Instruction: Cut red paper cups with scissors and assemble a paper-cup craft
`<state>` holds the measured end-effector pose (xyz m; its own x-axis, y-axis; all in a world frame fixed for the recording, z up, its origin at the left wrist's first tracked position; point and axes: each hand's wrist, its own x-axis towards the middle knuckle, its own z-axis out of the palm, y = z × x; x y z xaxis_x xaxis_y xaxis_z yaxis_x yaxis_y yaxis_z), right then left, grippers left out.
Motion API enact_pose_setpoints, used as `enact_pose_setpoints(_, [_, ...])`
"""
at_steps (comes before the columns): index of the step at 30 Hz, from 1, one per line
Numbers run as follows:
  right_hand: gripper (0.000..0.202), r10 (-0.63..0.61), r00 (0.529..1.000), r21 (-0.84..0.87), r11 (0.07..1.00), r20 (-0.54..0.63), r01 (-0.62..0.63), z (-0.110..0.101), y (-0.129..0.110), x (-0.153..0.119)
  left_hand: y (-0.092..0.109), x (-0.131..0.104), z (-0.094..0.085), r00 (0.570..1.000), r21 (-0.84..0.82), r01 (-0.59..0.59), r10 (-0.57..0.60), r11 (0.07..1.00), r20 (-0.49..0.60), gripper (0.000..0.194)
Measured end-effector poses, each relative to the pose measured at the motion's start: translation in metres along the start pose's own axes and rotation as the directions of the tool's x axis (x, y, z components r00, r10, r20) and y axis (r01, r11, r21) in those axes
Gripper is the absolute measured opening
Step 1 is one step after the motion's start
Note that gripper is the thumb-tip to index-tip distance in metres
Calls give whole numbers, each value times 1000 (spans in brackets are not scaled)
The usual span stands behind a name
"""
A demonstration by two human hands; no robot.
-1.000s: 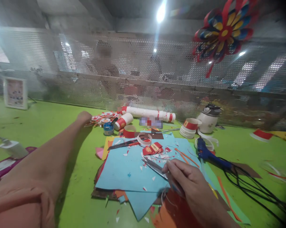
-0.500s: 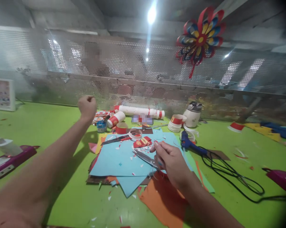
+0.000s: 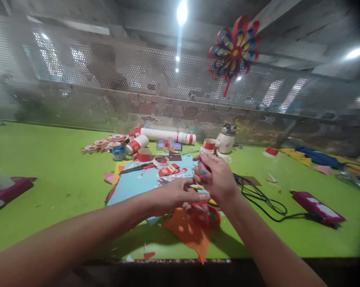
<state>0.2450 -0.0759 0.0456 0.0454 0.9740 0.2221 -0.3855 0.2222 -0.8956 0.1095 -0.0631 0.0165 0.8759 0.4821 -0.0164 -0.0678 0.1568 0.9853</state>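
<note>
My left hand (image 3: 175, 195) is over the front of the paper pile, its thumb and fingers apart beside my right hand. My right hand (image 3: 218, 175) is closed, fingertips pressed together; a thin reddish sliver shows by them, too small to name. Below both hands, scissors with red handles (image 3: 214, 219) lie partly hidden, with yellow on the inner grips. Light blue paper (image 3: 129, 187) spreads under the hands. On it are a small red-and-gold paper piece (image 3: 169, 170), white scraps, a white ring (image 3: 161, 161) and a dark craft knife (image 3: 136, 168). Orange paper (image 3: 188, 235) lies at the front.
A blue-lidded jar (image 3: 119, 153), a red-and-white paper cup (image 3: 137, 144) and a long white tube (image 3: 168, 135) are at the back. A bottle (image 3: 226, 139) stands back right. A black cord (image 3: 263, 207) runs to a purple power strip (image 3: 319, 207). A paper flower (image 3: 235, 52) hangs above.
My left hand has come down from its raised place at the far left to beside my right hand. The view has turned right. My right hand stays over the paper pile.
</note>
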Motion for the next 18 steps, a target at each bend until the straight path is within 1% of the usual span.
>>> enact_pose_setpoints(2, [27,-4,1000,1,1000,-6,4,1,1,1,0,-5,6,996,-16,61,-62,998,-67,36])
enact_pose_setpoints(4, [29,-22,1000,-3,1000,-21,22,4,5,3,0,-8,10,989,-47,105,-109,993,-100,30])
enact_pose_setpoints(8, [30,-47,998,-25,999,-33,46,5,15,10,-5,-11,16,975,-161,110,-138,981,-174,25])
enact_pose_setpoints(10, [29,-32,999,-53,998,-5,31,2,17,12,-6,-14,15,958,-188,111,-156,976,-242,22])
enact_pose_setpoints(11, [28,-12,1000,-73,997,22,14,-1,16,13,-6,-15,12,947,-174,118,-164,978,-277,20])
enact_pose_setpoints(13, [27,42,995,-125,992,92,-30,-10,11,13,-3,-21,3,920,-67,116,-133,991,-368,20])
enact_pose_setpoints(14, [28,71,990,-154,987,124,-51,-16,8,14,-1,-25,-5,900,21,99,-81,995,-428,19])
enact_pose_setpoints(15, [30,94,985,-185,981,145,-67,-23,5,15,1,-30,-14,872,125,75,-4,989,-490,19])
enact_pose_setpoints(17, [30,114,984,-246,966,136,-78,-40,-1,18,5,-44,-39,822,195,42,76,980,-564,23])
enact_pose_setpoints(18, [28,116,987,-280,957,112,-81,-50,-2,19,7,-53,-53,788,248,35,126,968,-603,25])
